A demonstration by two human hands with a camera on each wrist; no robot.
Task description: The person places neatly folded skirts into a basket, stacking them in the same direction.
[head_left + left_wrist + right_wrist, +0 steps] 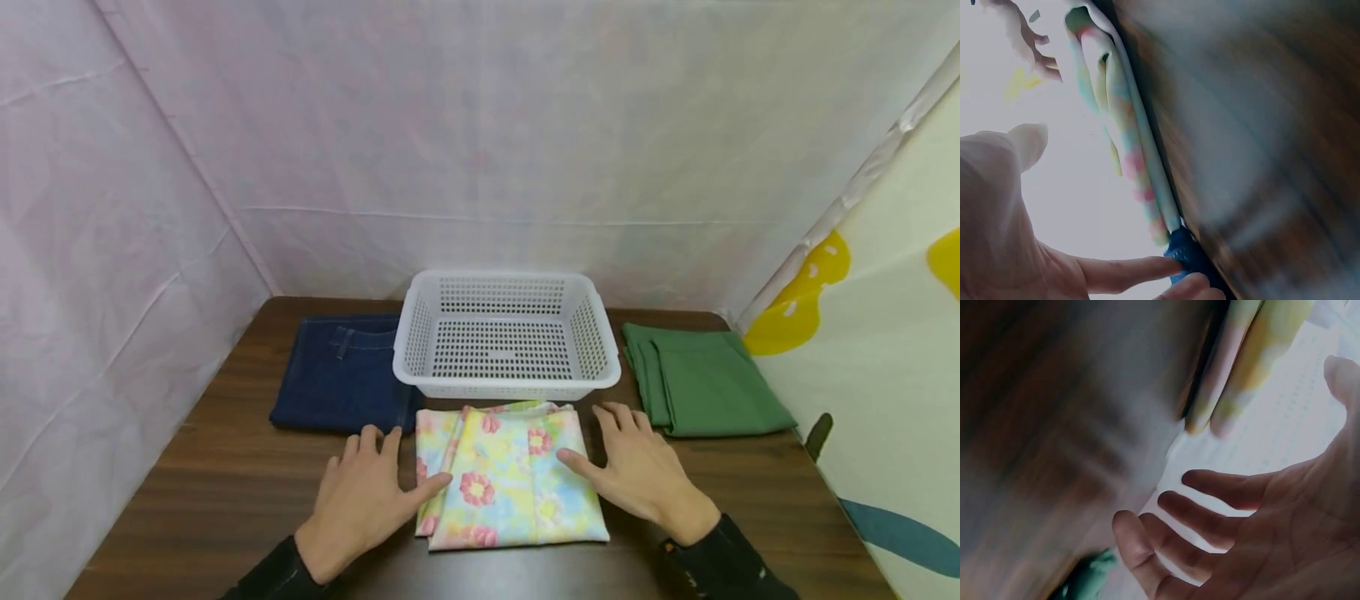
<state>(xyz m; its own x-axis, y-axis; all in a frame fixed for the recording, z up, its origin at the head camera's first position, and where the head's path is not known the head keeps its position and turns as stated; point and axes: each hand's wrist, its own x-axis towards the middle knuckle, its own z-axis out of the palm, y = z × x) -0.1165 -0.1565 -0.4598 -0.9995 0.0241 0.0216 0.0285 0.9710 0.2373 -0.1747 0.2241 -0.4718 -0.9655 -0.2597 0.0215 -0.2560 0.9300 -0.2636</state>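
A folded floral cloth (517,483) in yellow, blue and pink lies on the table between the two hands. My left hand (362,500) is at its left side, fingers spread and thumb reaching over the cloth's left edge. On the other side my right hand (645,467) has its fingers spread, with the thumb over the cloth's right part. Both wrist views show a gap between palm and cloth, and neither hand holds anything. In the left wrist view the folded cloth (1129,137) appears edge-on, its layers visible.
Behind the cloth stands a white perforated basket (502,392) with nothing in it. Folded dark blue denim (337,375) lies to its left, a folded green cloth (712,383) to its right. The brown wooden table (202,500) is bordered by white fabric walls (480,150).
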